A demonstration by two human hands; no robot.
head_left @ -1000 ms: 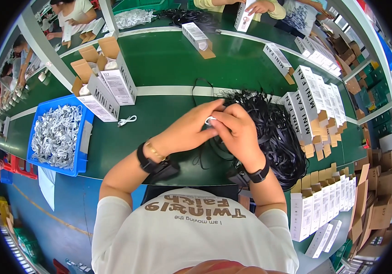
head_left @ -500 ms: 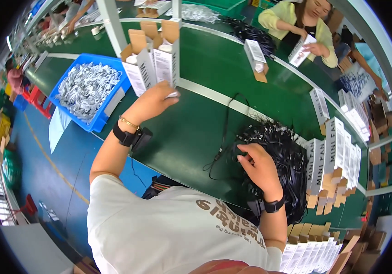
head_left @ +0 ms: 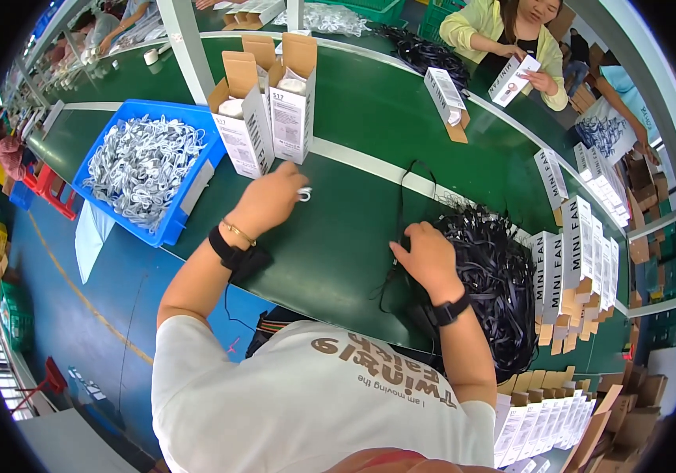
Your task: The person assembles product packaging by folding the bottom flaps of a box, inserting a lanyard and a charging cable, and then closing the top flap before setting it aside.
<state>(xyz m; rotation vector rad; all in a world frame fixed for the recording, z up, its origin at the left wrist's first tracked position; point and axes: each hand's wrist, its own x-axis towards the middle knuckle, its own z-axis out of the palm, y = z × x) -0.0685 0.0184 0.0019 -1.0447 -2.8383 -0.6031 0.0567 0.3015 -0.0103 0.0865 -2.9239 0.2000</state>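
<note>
My left hand (head_left: 268, 199) is stretched out over the green table (head_left: 338, 236), pinching a small white coiled cable (head_left: 304, 193) just in front of two open white cartons (head_left: 263, 118). My right hand (head_left: 426, 258) rests on the edge of a large heap of black straps (head_left: 499, 276), fingers curled around a thin black strap (head_left: 401, 213) that loops away across the table. Both wrists carry black bands.
A blue bin (head_left: 147, 169) full of white bagged cables sits at the left. Rows of white cartons (head_left: 582, 252) stand at the right, with more stacked at the lower right (head_left: 543, 422). Across the table a person in yellow (head_left: 503, 35) holds a carton; a single carton (head_left: 446, 98) stands mid-table.
My hands, joined over the black heap a second ago, have separated. The left one went out to the open cartons and now holds a white cable just in front of them; the right stayed at the heap.
</note>
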